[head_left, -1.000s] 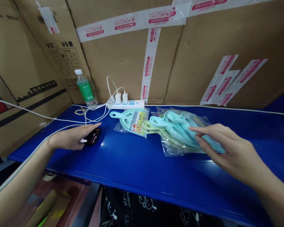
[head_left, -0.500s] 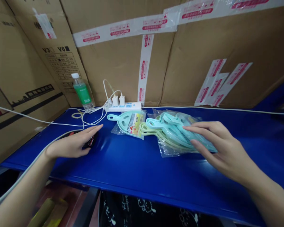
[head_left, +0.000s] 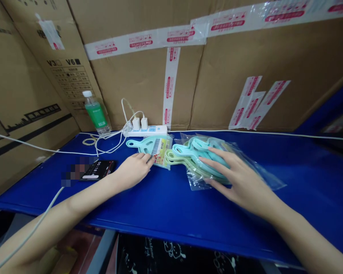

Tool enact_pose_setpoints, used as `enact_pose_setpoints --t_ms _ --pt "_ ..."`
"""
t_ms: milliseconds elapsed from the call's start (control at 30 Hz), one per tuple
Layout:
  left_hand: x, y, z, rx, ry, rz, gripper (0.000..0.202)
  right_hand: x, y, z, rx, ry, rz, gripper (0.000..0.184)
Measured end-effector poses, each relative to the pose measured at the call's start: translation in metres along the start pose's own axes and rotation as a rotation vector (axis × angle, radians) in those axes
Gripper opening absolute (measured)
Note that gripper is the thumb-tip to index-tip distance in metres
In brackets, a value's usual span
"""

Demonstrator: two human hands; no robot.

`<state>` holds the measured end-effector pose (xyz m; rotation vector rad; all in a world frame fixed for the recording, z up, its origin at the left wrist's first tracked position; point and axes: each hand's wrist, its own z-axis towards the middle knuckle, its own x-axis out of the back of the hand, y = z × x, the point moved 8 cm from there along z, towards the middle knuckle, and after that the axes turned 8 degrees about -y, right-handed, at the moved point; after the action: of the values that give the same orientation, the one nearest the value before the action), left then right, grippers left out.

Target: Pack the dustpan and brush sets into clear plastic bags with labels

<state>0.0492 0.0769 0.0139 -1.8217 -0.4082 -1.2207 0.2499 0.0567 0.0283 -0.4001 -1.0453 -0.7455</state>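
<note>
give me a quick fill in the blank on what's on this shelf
The right hand lies on stacked dustpans in a clear ____.
The left hand touches a single dustpan pack on the ____ shelf.
The bottle has a ____ label.
____ chargers sit in the power strip.
Missing: bag, blue, green, two.

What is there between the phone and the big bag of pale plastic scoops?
In the head view, the person's left hand lies there on the blue shelf, fingertips at a single wrapped scoop.
</note>
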Motion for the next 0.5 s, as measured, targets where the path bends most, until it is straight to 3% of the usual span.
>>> enact_pose_setpoints --t_ms 167,500 --pt "0.001 0.004 0.014 0.046 -0.066 0.096 0.035 -0.001 0.0 0.0 -0.025 0.013 -0.04 0.038" --pt "-0.003 0.006 0.01 0.056 -0.066 0.107 0.034 -0.003 0.003 -0.002 -0.09 0.063 -0.093 0.036"
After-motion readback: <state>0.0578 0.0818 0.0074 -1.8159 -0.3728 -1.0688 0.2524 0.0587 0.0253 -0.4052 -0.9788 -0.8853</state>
